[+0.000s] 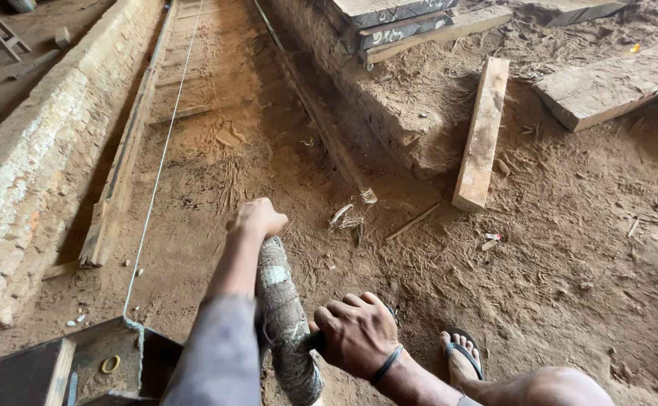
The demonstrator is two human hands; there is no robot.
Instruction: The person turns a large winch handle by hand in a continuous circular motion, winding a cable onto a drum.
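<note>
Head view looks down a long sawdust-covered trench, reddish and trampled, bounded on the left by a rough brick wall with flaking pale plaster and on the right by a crumbling earthen bank. Thick weathered slabs of timber lie up on the bank, and a squared plank slopes down from it to the floor. A taut thin wire runs the length of the trench to a dark metal box frame at the lower left.

Nearer, a thick lever handle bound in coarse, frayed grey cord stands between the two arms. The left hand is curled shut over its top end; the right hand, a dark band on the wrist, is wrapped fully closed around a slim dark bar sticking out from the handle's side — both grips tight, no gap showing.

Working such a lever well seems to call for firm footing on the loose dust — the sandalled foot sits just beside the handle — and a steady, even force from both arms while watching the wire.
</note>
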